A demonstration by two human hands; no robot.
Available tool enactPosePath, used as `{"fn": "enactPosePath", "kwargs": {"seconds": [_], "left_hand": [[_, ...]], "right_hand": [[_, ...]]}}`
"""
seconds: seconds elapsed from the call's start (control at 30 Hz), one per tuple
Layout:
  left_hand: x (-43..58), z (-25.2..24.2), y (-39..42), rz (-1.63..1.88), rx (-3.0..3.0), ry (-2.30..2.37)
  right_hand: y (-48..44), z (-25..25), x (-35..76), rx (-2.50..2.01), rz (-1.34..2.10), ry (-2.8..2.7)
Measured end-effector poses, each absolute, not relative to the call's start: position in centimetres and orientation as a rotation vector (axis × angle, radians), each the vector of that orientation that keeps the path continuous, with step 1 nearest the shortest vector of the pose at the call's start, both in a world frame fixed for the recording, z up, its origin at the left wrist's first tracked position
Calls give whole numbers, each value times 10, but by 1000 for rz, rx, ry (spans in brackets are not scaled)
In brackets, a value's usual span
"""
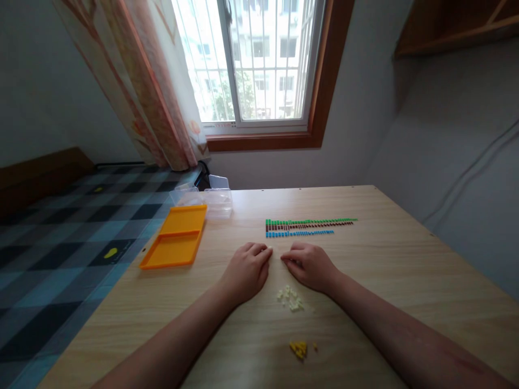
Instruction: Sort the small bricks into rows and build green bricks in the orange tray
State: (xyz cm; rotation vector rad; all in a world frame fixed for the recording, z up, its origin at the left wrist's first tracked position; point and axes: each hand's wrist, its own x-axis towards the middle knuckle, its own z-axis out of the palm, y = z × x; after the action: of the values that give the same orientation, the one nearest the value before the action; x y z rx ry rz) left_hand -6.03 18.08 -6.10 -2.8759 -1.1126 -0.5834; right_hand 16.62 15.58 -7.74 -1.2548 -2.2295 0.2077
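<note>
My left hand (248, 272) rests on the table just below the left end of the coloured rows, fingers curled together. A tiny pale spot shows at its fingertips; I cannot tell whether it is a piece or a nail. Facing it across a small gap, my right hand (311, 266) has thumb and fingers pinched, and what they hold, if anything, is hidden. Beyond the hands run rows of small green blocks (308, 221), brown blocks (308, 227) and blue blocks (302, 233). Between my forearms lie loose cream pieces (290, 298) and, nearer, a small heap of yellow pieces (299, 350).
An orange two-part tray (196, 231) lies at the table's left edge, with clear plastic boxes (219, 204) behind it. A bed with a checked cover (77, 232) adjoins on the left. A window (267, 65) and wall stand behind the wooden table (385, 243).
</note>
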Motion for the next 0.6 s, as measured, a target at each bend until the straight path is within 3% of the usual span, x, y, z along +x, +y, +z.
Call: {"fn": "enactPosePath", "kwargs": {"seconds": [0.6], "left_hand": [[-67,-56,207,-507,-2826,-1108]], "right_hand": [[159,-77,167,-1240,360,-2147]]}}
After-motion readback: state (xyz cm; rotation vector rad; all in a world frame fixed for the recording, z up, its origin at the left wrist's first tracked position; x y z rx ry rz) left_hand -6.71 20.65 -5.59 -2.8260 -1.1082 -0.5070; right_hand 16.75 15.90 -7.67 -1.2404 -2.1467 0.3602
